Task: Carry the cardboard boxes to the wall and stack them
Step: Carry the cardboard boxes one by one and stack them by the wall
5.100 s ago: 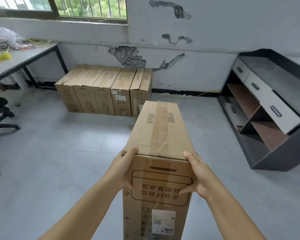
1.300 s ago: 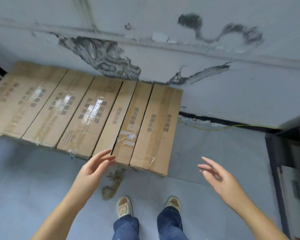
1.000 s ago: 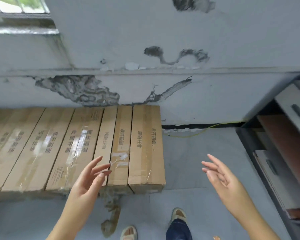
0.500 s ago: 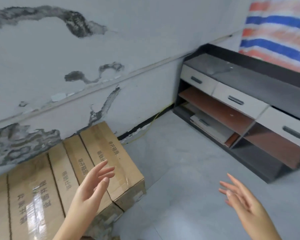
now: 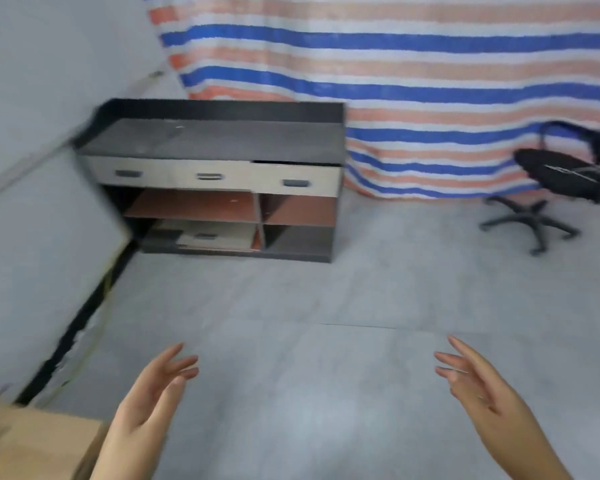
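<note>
While both hands hang empty over the grey tiled floor, a person faces a striped tarpaulin and a low black cabinet with three pale drawers. The left hand and right hand are held well apart, palms turned inward, fingers straight and loosely spread, gripping nothing. One cardboard box shows only as a corner at the lower left edge, near the wall and just beside the left forearm; whether it rests on other boxes cannot be told from this blurred view. An office chair stands at the right. No other box is in sight. Such cartons are likely stiff but crushable at the corners, possibly weighty, with smooth tape that may slip; the surest hold is probably two flat palms clamping opposite sides near one end, fingers hooked under the bottom edge.
</note>
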